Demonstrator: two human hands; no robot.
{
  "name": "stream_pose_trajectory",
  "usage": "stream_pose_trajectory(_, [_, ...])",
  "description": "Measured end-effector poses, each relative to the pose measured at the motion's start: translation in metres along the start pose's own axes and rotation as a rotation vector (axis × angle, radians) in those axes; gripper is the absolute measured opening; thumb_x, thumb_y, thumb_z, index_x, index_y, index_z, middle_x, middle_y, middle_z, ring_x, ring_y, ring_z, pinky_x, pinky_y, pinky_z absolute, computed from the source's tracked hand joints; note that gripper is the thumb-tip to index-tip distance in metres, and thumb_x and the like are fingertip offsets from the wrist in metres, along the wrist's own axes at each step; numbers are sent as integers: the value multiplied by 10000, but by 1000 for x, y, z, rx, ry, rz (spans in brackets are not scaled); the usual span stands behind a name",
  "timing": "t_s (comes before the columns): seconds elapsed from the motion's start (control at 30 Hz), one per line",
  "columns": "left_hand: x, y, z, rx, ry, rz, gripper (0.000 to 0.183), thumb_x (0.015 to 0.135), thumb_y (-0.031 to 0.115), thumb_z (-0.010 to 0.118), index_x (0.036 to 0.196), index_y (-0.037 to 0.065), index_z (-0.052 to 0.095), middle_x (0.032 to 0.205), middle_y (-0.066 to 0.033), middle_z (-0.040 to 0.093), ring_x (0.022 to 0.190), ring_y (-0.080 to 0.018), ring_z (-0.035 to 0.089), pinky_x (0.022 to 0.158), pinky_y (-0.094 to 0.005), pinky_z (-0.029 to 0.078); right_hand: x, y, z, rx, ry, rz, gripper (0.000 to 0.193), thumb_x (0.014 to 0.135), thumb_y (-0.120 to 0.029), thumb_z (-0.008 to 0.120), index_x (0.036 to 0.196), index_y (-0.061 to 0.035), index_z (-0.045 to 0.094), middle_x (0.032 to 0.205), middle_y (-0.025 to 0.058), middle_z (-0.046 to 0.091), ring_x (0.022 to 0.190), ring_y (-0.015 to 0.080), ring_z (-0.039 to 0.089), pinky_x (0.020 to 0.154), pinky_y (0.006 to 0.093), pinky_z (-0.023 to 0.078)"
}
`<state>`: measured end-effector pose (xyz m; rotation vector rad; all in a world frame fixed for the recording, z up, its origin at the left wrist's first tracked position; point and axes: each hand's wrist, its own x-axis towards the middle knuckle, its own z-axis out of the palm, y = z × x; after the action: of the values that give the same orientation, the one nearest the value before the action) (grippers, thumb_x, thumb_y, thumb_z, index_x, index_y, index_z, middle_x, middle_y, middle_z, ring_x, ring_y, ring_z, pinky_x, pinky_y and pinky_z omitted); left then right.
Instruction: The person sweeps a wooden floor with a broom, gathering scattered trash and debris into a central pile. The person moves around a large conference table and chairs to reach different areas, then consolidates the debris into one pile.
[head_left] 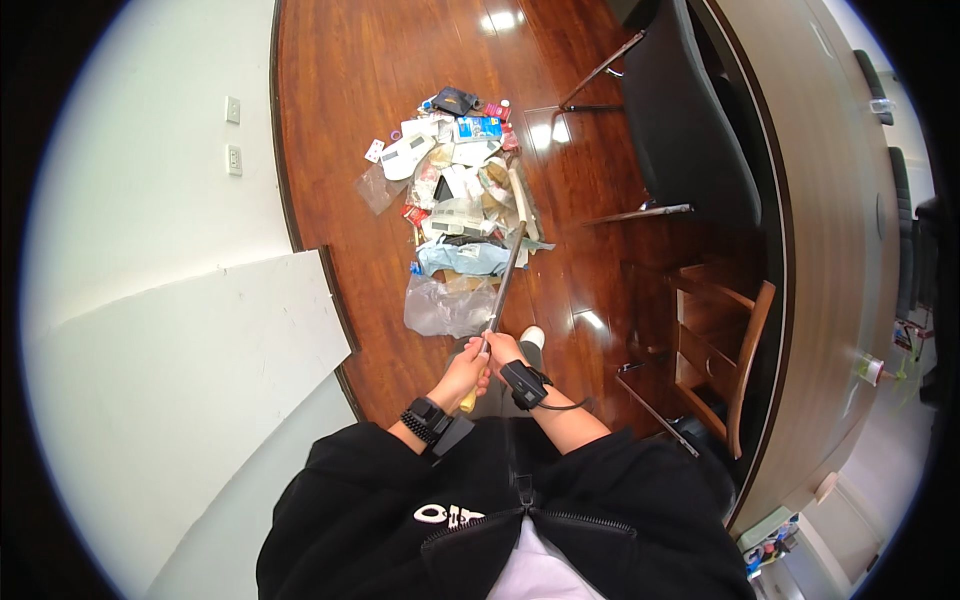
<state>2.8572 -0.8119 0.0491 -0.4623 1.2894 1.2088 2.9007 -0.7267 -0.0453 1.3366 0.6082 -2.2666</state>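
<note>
A long dark pole (pixel 507 280) with a yellow end slants away from my body. My left hand (pixel 462 372) is closed round it near the yellow end. Just beside it, my right hand (pixel 502 350) also grips the pole. Its far end reaches the right side of a heap of rubbish (pixel 460 185) on the floor, beside a pale curved strip (pixel 518 195); whether the two are joined I cannot tell. In the heap lie a light blue bag (pixel 465 259), a blue packet (pixel 478 129), a black pouch (pixel 455 101) and white papers. A clear plastic bag (pixel 445 305) lies nearest me.
Shiny brown wooden floor (pixel 340 60) surrounds the heap. On the left runs a white wall (pixel 170 180) with a dark skirting edge. To the right are a black chair (pixel 685 120), a wooden chair (pixel 750 350) and a long table (pixel 840 250). My white shoe (pixel 533 337) shows near the pole.
</note>
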Motion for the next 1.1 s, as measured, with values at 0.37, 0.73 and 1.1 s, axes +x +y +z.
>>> stream_pose_trajectory(0.37, [-7, -48, 41, 87, -176, -176, 69, 825, 127, 352, 870, 98, 397, 606, -13, 392, 414, -76, 360, 338, -195, 311, -51, 55, -59, 290, 100, -43, 314, 849, -214, 306, 891, 68, 438, 824, 173, 525, 632, 249, 513, 464, 334, 414])
stream_pose_trajectory(0.73, [6, -22, -12, 18, -82, -209, 190, 823, 130, 374, 1006, 124, 423, 612, -2, 381, 442, -68, 349, 364, -182, 297, 53, 70, -38, 41, 68, 1, 222, 823, -189, 391, 799, 30, 420, 678, 130, 480, 589, 231, 478, 541, 364, 390])
stream_pose_trajectory(1.1, [-47, -17, 7, 400, 161, -38, 275, 803, 104, 358, 1075, 103, 399, 591, 4, 382, 399, -68, 368, 334, -194, 321, -21, 49, 7, 453, -223, 73, 211, 845, -176, 342, 798, 13, 424, 807, 169, 533, 722, 261, 514, 646, 354, 420])
